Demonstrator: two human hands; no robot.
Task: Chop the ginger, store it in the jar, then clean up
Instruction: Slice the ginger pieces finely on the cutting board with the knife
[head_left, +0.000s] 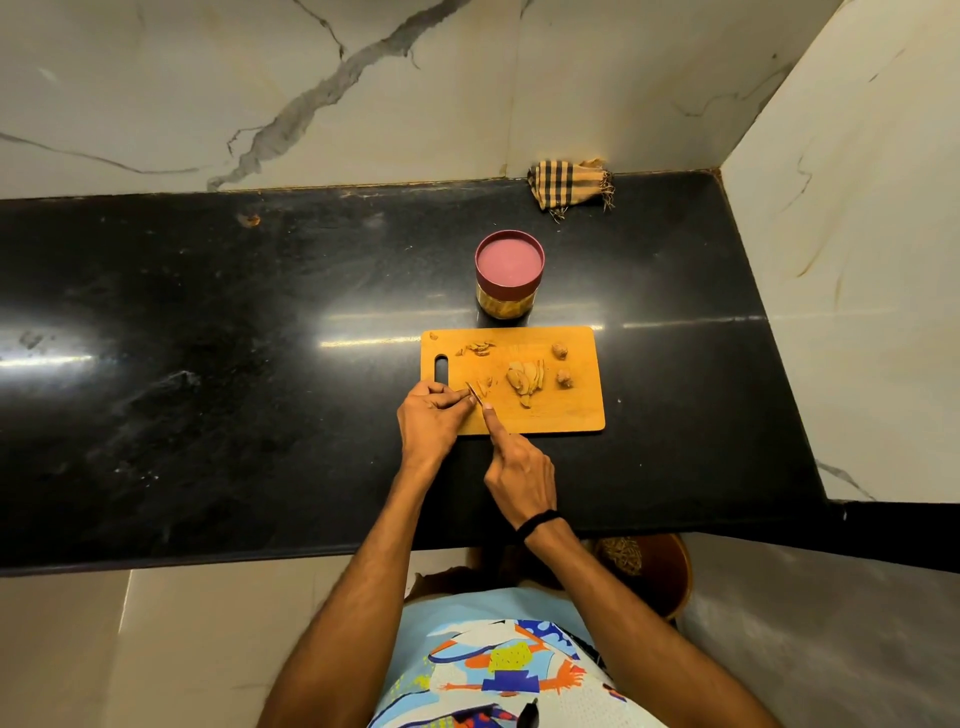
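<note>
Checked cloth (569, 184) crumpled at counter's (260, 364) far edge, near right corner. Jar (509, 275), pink lid on, yellowish contents behind clear wall, just beyond board's (571, 415) far edge. Ginger (527, 376) slices mid-board; two chunks rightward, scraps far-left. Left hand (428, 415) grip pinches ginger at blade; right hand (519, 467) grip clamped on knife (474, 391), forefinger along blade.

Left of the rectangular wooden cutting board (571, 410), the glossy black stone table (208, 338) is lying open. Just behind the board a maroon-lidded clear jar (509, 273) is blocking the way; a crumpled checked cloth (569, 184) is crowding the back wall (415, 104).
</note>
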